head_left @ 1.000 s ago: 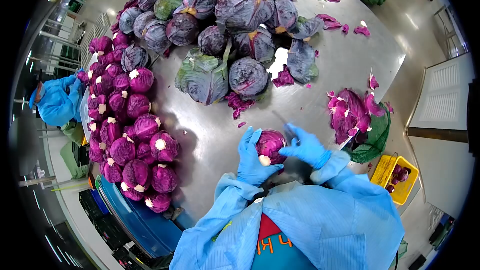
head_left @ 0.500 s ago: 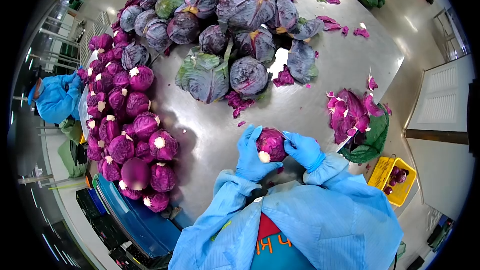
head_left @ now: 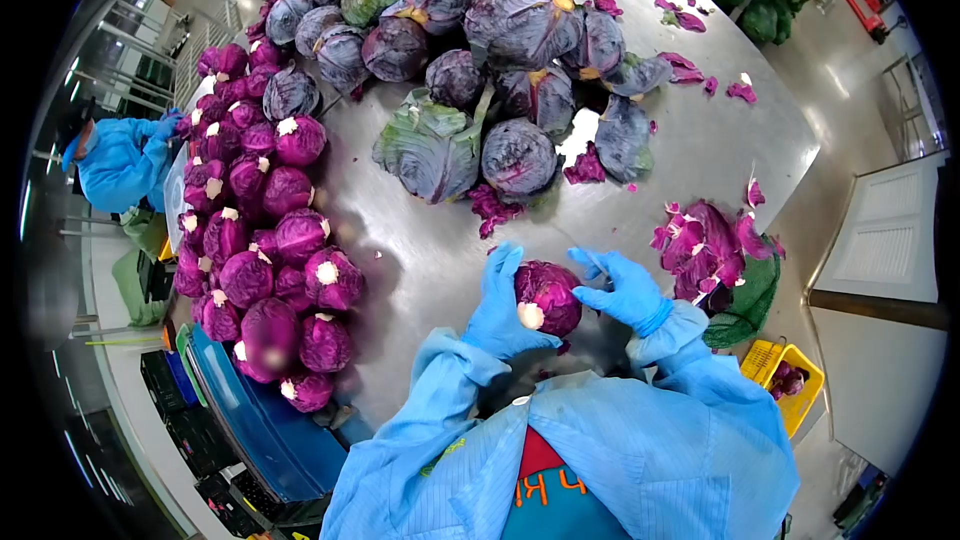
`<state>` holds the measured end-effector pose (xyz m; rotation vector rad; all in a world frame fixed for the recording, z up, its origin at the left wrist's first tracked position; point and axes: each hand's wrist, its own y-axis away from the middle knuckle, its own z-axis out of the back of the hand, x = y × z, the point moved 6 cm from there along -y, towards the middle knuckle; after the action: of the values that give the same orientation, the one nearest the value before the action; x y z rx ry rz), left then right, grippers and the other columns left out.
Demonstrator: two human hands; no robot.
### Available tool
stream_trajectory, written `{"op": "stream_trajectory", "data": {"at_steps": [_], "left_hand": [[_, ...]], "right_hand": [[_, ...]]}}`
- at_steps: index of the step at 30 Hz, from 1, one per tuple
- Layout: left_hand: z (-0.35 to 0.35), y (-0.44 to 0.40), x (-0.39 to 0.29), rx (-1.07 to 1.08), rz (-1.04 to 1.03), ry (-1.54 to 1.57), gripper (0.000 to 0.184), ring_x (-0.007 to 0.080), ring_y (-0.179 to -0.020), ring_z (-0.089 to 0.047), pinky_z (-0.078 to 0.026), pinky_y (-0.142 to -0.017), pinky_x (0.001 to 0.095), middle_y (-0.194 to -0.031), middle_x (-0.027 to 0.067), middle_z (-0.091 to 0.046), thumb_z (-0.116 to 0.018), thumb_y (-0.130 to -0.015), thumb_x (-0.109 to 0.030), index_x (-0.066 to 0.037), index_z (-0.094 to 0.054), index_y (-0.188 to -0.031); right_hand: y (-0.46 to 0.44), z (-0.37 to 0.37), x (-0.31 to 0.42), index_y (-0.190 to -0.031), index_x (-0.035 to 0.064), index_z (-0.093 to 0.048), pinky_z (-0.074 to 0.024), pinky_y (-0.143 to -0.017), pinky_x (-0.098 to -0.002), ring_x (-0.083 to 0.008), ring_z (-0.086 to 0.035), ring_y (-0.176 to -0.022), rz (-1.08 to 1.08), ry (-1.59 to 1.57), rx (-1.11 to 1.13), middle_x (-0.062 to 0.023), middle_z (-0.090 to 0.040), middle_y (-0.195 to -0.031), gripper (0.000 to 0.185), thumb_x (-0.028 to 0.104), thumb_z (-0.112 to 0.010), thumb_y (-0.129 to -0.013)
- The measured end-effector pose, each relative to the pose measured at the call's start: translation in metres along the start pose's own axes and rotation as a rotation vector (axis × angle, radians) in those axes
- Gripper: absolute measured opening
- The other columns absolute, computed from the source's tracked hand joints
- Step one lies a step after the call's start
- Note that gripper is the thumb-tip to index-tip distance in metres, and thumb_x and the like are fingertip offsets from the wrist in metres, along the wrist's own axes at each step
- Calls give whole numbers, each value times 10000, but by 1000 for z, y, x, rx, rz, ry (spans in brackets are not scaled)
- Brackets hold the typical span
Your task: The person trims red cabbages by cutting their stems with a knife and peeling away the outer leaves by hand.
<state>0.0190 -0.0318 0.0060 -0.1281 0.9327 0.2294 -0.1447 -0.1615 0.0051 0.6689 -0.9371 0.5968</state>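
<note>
Shiny worktop (head_left: pixel 425 265) carries a cabbage (head_left: pixel 552 290) by the near edge; left hand (head_left: pixel 495 312) cups the cabbage's left side, right hand (head_left: pixel 628 292) spreads beside its right. Likely firm, fairly heavy, slick-leaved; best cradled around the sides.

The table (head_left: pixel 420 265) is shiny metal, the nearest cabbage (head_left: pixel 553 292) smooth, the yellow crate (head_left: pixel 762 362) seemingly plastic.

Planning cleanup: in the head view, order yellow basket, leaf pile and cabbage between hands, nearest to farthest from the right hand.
1. Cabbage, left of the right hand
2. Leaf pile, upper right
3. Yellow basket, lower right
</note>
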Motion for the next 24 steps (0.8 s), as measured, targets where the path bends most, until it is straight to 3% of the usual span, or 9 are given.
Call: {"op": "stream_trajectory", "data": {"at_steps": [2,5,6,9,11,19,21,24], "left_hand": [[-7,20,15,-93,114,41,1245,352,-1307,-360,-312,-1109,417,-1413,238,-277,-924,-519,-372,37,-198,-1444],[-24,33,16,-159,318,357,1190,320,-1278,-395,-336,-1088,388,-1396,216,-301,-912,-565,-365,46,-212,-1434],[-22,30,9,-263,389,328,1078,373,-1258,-386,-327,-1077,430,-1368,229,-331,-888,-603,-386,11,-288,-1405],[-27,23,8,-333,451,211,1026,293,-1231,-443,-375,-1044,373,-1319,200,-412,-884,-632,-312,47,-301,-1396],[-31,19,11,-331,419,190,976,272,-1201,-463,-384,-1034,367,-1292,181,-440,-881,-636,-299,33,-340,-1378],[-19,17,17,-205,369,297,980,269,-1218,-449,-356,-1064,369,-1311,152,-423,-901,-584,-282,9,-375,-1359],[-16,17,10,-108,229,261,972,329,-1262,-407,-337,-1079,407,-1358,190,-387,-900,-565,-298,-22,-399,-1352],[-15,18,9,-63,119,266,973,355,-1307,-367,-319,-1096,426,-1407,210,-347,-903,-551,-297,-52,-413,-1355]], "right_hand": [[-4,-15,0,-1263,169,-617,-505,-751,-331,-199,-610,-783,-86,36,65,-79,-646,-945,522,373,-742,-798],[-7,-18,-14,-1213,146,-645,-501,-736,-333,-219,-613,-779,-136,-98,87,-95,-639,-941,474,385,-724,-812],[-8,-18,-12,-1176,139,-650,-502,-712,-344,-231,-616,-765,-81,-30,92,-98,-631,-920,434,385,-708,-823],[-11,-13,-2,-1093,126,-657,-504,-640,-369,-257,-625,-719,114,282,66,-99,-612,-861,345,367,-672,-846],[-9,-17,10,-1075,127,-653,-507,-588,-377,-261,-631,-682,257,620,12,-87,-606,-826,306,330,-664,-847],[-8,6,-15,-941,153,-647,-513,-602,-412,-303,-642,-703,237,509,-111,-81,-628,-848,172,279,-655,-824],[-18,35,-53,-944,159,-635,-511,-614,-433,-326,-640,-715,211,525,-250,-102,-631,-867,167,284,-635,-833],[-27,82,-102,-1098,154,-653,-510,-634,-397,-306,-633,-698,-92,751,-479,-89,-640,-827,268,260,-661,-852]]}}
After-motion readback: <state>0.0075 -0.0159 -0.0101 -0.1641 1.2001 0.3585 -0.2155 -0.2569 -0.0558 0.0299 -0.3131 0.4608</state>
